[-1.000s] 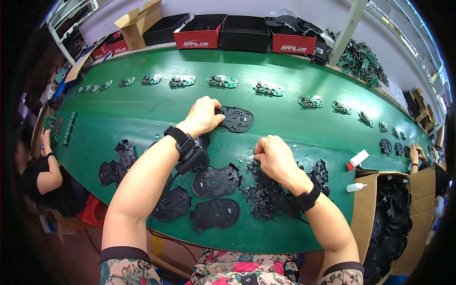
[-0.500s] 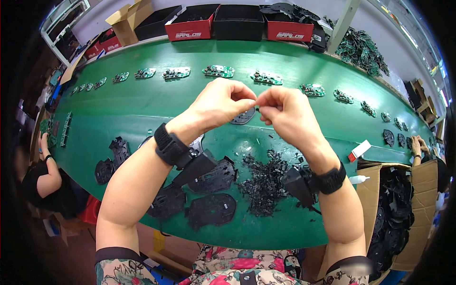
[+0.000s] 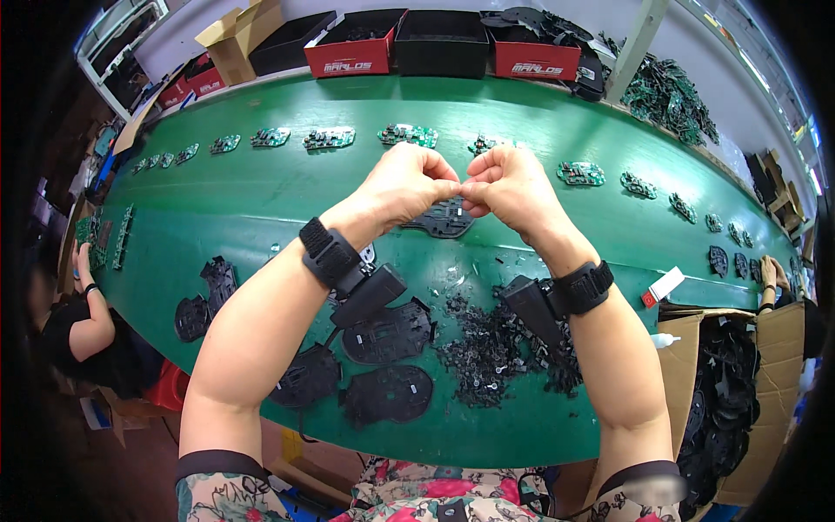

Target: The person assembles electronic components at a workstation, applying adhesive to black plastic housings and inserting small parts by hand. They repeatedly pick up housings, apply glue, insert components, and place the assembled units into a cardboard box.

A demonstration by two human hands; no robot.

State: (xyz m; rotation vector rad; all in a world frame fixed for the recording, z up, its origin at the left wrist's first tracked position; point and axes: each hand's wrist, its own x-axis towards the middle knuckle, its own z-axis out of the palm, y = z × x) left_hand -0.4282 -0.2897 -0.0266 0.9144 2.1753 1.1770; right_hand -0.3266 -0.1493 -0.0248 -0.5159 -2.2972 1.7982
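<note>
My left hand (image 3: 407, 184) and my right hand (image 3: 513, 190) meet at the fingertips over the green table, each closed in a pinch. Whatever lies between the fingers is too small or hidden to make out. Just below them is a black plastic shell (image 3: 445, 223), its upper part covered by the fingers. Nearer to me, a pile of small black plastic parts (image 3: 483, 348) is heaped beside several larger black shells (image 3: 388, 395). Beyond my hands, a green circuit board (image 3: 409, 135) lies in a long curved row of similar boards.
Red and black boxes (image 3: 442, 43) line the table's far edge, with a heap of circuit boards (image 3: 665, 96) to their right. A cardboard box of black shells (image 3: 726, 383) stands at right near a white bottle (image 3: 665, 340). Co-workers' hands show at both sides.
My fingertips have come together, the right hand shifting slightly left. More of the black shell beneath now shows. The row of boards sits slightly further right in view.
</note>
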